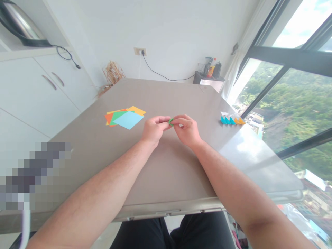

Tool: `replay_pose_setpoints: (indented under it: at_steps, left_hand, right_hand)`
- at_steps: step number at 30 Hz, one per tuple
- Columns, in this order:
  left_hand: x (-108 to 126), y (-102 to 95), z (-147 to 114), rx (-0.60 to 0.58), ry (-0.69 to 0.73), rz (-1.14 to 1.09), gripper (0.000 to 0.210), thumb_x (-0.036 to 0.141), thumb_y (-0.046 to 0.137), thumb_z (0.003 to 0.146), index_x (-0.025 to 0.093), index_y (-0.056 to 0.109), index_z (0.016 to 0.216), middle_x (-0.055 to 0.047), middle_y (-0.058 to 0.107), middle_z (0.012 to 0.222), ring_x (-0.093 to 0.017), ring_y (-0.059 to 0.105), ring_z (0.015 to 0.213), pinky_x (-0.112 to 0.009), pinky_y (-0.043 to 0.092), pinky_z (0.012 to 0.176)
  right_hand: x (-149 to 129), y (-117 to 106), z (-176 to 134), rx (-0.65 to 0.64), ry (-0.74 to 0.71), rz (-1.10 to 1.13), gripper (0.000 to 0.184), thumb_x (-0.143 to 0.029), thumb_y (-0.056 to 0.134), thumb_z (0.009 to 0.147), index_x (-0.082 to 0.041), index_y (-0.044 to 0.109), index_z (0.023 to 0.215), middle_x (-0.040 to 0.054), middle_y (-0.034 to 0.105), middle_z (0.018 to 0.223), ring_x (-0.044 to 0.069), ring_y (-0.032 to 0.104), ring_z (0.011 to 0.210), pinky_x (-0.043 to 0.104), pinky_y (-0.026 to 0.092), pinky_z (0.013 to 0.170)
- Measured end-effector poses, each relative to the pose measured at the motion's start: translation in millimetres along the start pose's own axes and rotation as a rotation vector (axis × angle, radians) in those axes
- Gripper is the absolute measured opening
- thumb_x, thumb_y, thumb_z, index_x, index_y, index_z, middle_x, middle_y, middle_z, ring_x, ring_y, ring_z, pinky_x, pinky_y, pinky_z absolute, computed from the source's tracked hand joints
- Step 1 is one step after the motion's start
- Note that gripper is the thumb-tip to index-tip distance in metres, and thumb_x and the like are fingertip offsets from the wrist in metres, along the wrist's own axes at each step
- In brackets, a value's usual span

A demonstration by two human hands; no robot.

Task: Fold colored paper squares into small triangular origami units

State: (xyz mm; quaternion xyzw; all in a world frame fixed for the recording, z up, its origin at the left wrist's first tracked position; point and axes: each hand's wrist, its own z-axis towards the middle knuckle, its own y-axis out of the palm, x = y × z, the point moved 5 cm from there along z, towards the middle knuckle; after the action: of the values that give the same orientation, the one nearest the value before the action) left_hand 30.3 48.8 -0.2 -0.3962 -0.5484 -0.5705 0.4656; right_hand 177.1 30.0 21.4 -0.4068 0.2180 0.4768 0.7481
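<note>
Between the fingertips of both hands is a small piece of green paper [171,121], bent or folded; its exact shape is mostly covered by my fingers. My left hand [155,129] pinches it from the left, and my right hand [187,128] pinches it from the right. Both are held over the middle of the table. Left of my hands lies a fanned pile of flat paper sheets, a light blue sheet [129,120] on top, with a green sheet [118,117], orange ones and yellow ones partly beneath it.
Folded paper pieces, blue [228,120] and orange-yellow [239,121], stand in a row near the table's right edge by the window. The grey-brown table [166,173] fills the middle. A small cabinet [209,81] with bottles stands behind it. A pixelated patch covers the lower left.
</note>
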Motion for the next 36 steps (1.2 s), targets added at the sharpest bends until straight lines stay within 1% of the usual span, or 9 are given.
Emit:
replay_pose_setpoints:
  at_steps: [4, 10, 13, 16, 18, 20, 24, 29, 36]
  left_hand:
    - [2, -1.1, 1, 0.013, -0.007, -0.083, 0.013, 0.021, 0.076, 0.067, 0.015, 0.075, 0.079, -0.005, 0.073, 0.082, -0.021, 0.072, 0.089, -0.044, 0.059, 0.094]
    - [0, -2.0, 2, -0.019, -0.029, -0.105, 0.02, 0.022, 0.079, 0.067, 0.016, 0.073, 0.085, -0.005, 0.073, 0.085, -0.019, 0.072, 0.085, -0.044, 0.06, 0.09]
    - [0, -0.3, 1, -0.087, -0.039, -0.011, 0.028, 0.028, 0.077, 0.071, 0.018, 0.075, 0.098, -0.005, 0.073, 0.091, -0.02, 0.071, 0.087, -0.043, 0.06, 0.086]
    - [9, 0.8, 0, -0.166, 0.089, 0.188, 0.035, 0.029, 0.073, 0.076, 0.022, 0.076, 0.11, -0.006, 0.073, 0.101, -0.021, 0.069, 0.095, -0.04, 0.059, 0.085]
    - [16, 1.7, 1, -0.232, 0.188, 0.308, 0.029, 0.028, 0.071, 0.079, 0.022, 0.077, 0.107, -0.006, 0.074, 0.102, -0.02, 0.068, 0.094, -0.037, 0.058, 0.084]
    - [19, 2.0, 2, -0.3, 0.212, 0.366, 0.02, 0.029, 0.069, 0.081, 0.02, 0.075, 0.098, -0.006, 0.074, 0.094, -0.02, 0.069, 0.086, -0.035, 0.058, 0.078]
    - [21, -1.3, 5, -0.394, 0.139, 0.36, 0.016, 0.03, 0.071, 0.08, 0.018, 0.067, 0.091, -0.004, 0.071, 0.083, -0.019, 0.07, 0.076, -0.033, 0.057, 0.065]
    - [20, -3.5, 5, -0.531, 0.034, 0.419, 0.016, 0.03, 0.073, 0.077, 0.017, 0.063, 0.078, -0.004, 0.069, 0.079, -0.018, 0.067, 0.074, -0.032, 0.056, 0.067]
    - [18, -2.7, 4, -0.568, 0.035, 0.392, 0.017, 0.027, 0.076, 0.073, 0.017, 0.063, 0.071, -0.004, 0.068, 0.081, -0.016, 0.065, 0.072, -0.029, 0.054, 0.063]
  right_hand:
    - [-2, 0, -1, -0.012, 0.022, 0.005, 0.017, -0.021, 0.062, 0.083, -0.027, 0.077, 0.086, 0.0052, 0.068, 0.105, 0.018, 0.065, 0.09, 0.031, 0.056, 0.073]
    - [-1, 1, -1, 0.024, 0.036, -0.015, 0.008, -0.028, 0.072, 0.08, -0.026, 0.077, 0.086, 0.0037, 0.064, 0.098, 0.015, 0.06, 0.078, 0.032, 0.054, 0.074]
    - [0, -1, 0, 0.049, 0.059, 0.0, 0.004, -0.027, 0.071, 0.079, -0.024, 0.074, 0.078, 0.0016, 0.062, 0.089, 0.013, 0.056, 0.072, 0.031, 0.051, 0.071]
    - [1, -3, 3, 0.037, 0.08, 0.035, 0.007, -0.026, 0.069, 0.078, -0.023, 0.071, 0.072, 0.0, 0.061, 0.082, 0.013, 0.056, 0.071, 0.03, 0.049, 0.069]
    - [2, -4, 4, 0.001, 0.131, 0.09, 0.009, -0.028, 0.07, 0.077, -0.022, 0.069, 0.07, -0.0004, 0.06, 0.08, 0.012, 0.056, 0.069, 0.03, 0.049, 0.067]
    - [4, -4, 4, -0.035, 0.198, 0.167, 0.013, -0.033, 0.072, 0.075, -0.021, 0.069, 0.071, -0.0001, 0.061, 0.081, 0.013, 0.057, 0.068, 0.03, 0.05, 0.064]
    - [6, -2, 4, -0.126, 0.285, 0.281, 0.016, -0.035, 0.073, 0.073, -0.02, 0.069, 0.074, 0.0005, 0.064, 0.078, 0.013, 0.059, 0.067, 0.028, 0.051, 0.061]
    - [6, 0, 2, -0.286, 0.329, 0.28, 0.014, -0.032, 0.071, 0.074, -0.019, 0.067, 0.076, -0.0009, 0.065, 0.07, 0.012, 0.06, 0.062, 0.026, 0.05, 0.06]
    - [-1, 2, 0, -0.448, 0.375, 0.279, 0.016, -0.032, 0.069, 0.074, -0.017, 0.066, 0.075, -0.0007, 0.065, 0.07, 0.012, 0.061, 0.064, 0.024, 0.049, 0.06]
